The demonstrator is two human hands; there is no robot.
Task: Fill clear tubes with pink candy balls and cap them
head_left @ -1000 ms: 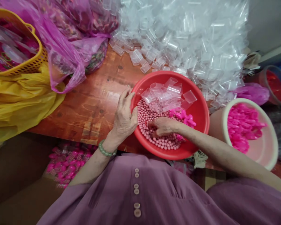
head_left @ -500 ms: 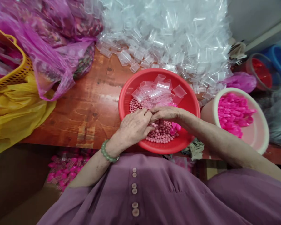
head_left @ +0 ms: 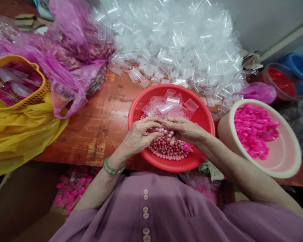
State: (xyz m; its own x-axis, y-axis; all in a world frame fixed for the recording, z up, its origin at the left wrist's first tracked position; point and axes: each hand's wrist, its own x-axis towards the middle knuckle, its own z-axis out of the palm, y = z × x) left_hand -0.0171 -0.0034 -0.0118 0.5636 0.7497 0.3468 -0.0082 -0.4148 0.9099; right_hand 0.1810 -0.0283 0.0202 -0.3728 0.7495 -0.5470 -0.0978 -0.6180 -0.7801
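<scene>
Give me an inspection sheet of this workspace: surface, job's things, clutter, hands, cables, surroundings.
Surface: reddish wooden table, worn, bare patch left of the bowl.
Job's things: red bowl holding pink beads, clear plastic tubes and a few pink caps.
Clutter: big heap of clear tubes behind the bowl; pale tub of pink caps; magenta bags; yellow basket; yellow bag.
Hands: left hand and right hand meet fingertip to fingertip over the beads, both in a closed grip on a small piece, too hidden to name.
Cables: nothing seen.
Surroundings: grey wall, red and blue containers far right, pink pieces in a box below the table.
</scene>
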